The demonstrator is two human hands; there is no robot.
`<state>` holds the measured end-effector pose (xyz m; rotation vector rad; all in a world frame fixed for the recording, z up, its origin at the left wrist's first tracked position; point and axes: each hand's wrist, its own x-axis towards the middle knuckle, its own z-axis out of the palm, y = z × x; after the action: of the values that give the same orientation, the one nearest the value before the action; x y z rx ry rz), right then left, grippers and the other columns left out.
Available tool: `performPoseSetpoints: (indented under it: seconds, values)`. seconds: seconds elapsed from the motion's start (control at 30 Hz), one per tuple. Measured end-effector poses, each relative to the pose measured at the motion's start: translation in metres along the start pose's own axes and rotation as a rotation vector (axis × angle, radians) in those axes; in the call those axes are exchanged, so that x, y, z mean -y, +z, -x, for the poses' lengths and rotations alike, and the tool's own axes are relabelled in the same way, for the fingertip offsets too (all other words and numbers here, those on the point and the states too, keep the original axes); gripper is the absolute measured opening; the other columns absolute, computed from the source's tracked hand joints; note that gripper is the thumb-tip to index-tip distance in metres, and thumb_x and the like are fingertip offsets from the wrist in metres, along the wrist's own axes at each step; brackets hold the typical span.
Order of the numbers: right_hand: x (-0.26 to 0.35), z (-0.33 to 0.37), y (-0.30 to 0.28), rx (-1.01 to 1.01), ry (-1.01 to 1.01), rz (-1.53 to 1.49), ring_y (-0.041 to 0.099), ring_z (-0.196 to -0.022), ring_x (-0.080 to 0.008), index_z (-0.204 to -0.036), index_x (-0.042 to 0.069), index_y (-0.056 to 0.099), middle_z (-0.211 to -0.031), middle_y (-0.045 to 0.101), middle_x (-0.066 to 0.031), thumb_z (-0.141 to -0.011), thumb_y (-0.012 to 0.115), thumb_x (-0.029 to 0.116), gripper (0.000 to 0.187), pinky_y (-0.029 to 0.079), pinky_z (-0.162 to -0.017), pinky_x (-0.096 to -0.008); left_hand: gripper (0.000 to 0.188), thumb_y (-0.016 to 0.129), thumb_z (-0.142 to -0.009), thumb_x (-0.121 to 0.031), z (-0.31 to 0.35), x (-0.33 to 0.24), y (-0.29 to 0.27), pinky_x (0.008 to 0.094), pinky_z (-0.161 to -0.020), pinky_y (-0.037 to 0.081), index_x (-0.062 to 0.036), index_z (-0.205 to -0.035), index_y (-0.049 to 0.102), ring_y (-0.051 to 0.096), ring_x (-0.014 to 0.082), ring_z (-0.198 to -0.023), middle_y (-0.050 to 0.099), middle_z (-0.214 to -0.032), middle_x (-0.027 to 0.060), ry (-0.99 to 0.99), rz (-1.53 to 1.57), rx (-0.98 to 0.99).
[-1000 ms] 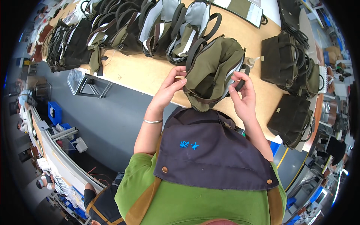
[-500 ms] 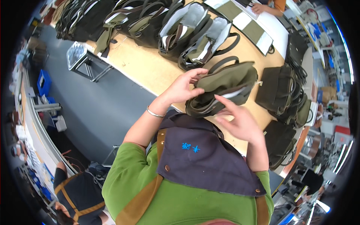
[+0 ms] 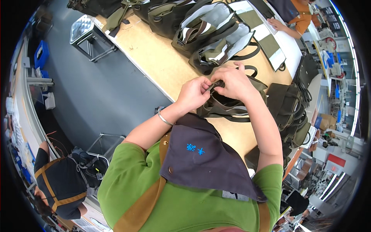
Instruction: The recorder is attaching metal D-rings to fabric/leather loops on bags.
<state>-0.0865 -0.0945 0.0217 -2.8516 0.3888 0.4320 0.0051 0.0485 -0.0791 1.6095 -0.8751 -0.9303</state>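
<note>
An olive-green and dark fabric bag (image 3: 226, 108) lies on the table in front of me, its mouth open and a strap handle looping up at its far side. At the bag's upper left edge, my left hand (image 3: 194, 93) is closed, with thumb and fingertips pinching the fabric rim. My right hand (image 3: 234, 82) pinches the same edge just to the right, its fingertips almost meeting the left ones. The exact piece between the fingertips is small and partly hidden. The right hand covers part of the bag's far side.
Several similar bags with pale linings (image 3: 210, 33) stand in a row along the far part of the wooden table (image 3: 154, 63). More dark bags (image 3: 284, 101) are stacked at the right. Flat olive panels (image 3: 271, 45) lie far right, near another person's hand (image 3: 276, 24). A metal stool (image 3: 82, 33) stands left.
My right hand has moved from the bag's near right side up to its upper left edge. Both hands, open before, now pinch that edge. The bag has been lowered and turned.
</note>
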Motion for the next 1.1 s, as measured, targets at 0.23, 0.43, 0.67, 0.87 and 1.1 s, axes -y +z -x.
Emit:
performPoseSetpoints:
  seconds: [0.23,0.43,0.67,0.87,1.1]
  values:
    - [-0.012,-0.007,0.008,0.086,0.002,-0.007,0.065,-0.093,-0.0219,-0.096,0.015,0.072,-0.089,0.071,-0.0041,-0.077,0.070,0.012,0.019,0.027,-0.108,-0.0519,0.017,0.072,-0.082,-0.005,-0.003,0.005,-0.002,0.0279,-0.065,0.053,-0.0005,-0.098,0.069,0.064,0.0130,-0.067,0.066,-0.080,0.0072,0.103,-0.064,-0.058]
    - [-0.015,-0.011,0.006,0.169,0.001,0.011,0.065,-0.086,-0.0228,-0.097,0.015,0.073,-0.081,0.070,-0.0063,-0.081,0.067,0.012,0.017,0.027,-0.107,-0.0503,0.014,0.070,-0.083,-0.003,-0.004,0.010,-0.004,0.0321,-0.060,0.049,-0.0017,-0.097,0.072,0.061,0.0187,-0.063,0.060,-0.077,0.0090,0.277,-0.220,-0.103]
    - [-0.015,-0.007,-0.001,0.101,-0.029,-0.088,0.065,-0.081,-0.0246,-0.098,0.016,0.071,-0.076,0.068,-0.0070,-0.083,0.067,0.015,0.016,0.027,-0.108,-0.0494,0.013,0.072,-0.082,-0.004,-0.006,0.009,-0.003,0.0316,-0.059,0.049,-0.0022,-0.094,0.072,0.062,0.0201,-0.062,0.062,-0.078,0.0095,0.328,-0.182,-0.117]
    - [-0.021,-0.010,0.006,0.094,-0.026,-0.074,0.064,-0.079,-0.0247,-0.100,0.016,0.069,-0.071,0.066,-0.0071,-0.083,0.067,0.014,0.017,0.027,-0.109,-0.0491,0.012,0.073,-0.081,-0.005,-0.007,0.008,-0.004,0.0321,-0.059,0.050,-0.0030,-0.093,0.071,0.062,0.0207,-0.062,0.062,-0.078,0.0092,0.356,-0.223,-0.134]
    - [-0.021,-0.013,0.006,0.105,-0.003,-0.098,0.064,-0.084,-0.0254,-0.098,0.014,0.067,-0.073,0.065,-0.0078,-0.077,0.062,0.002,0.025,0.029,-0.108,-0.0469,0.009,0.068,-0.082,-0.008,-0.009,0.003,0.001,0.0374,-0.063,0.050,-0.0041,-0.088,0.064,0.060,0.0273,-0.068,0.058,-0.078,0.0106,0.297,-0.261,-0.151]
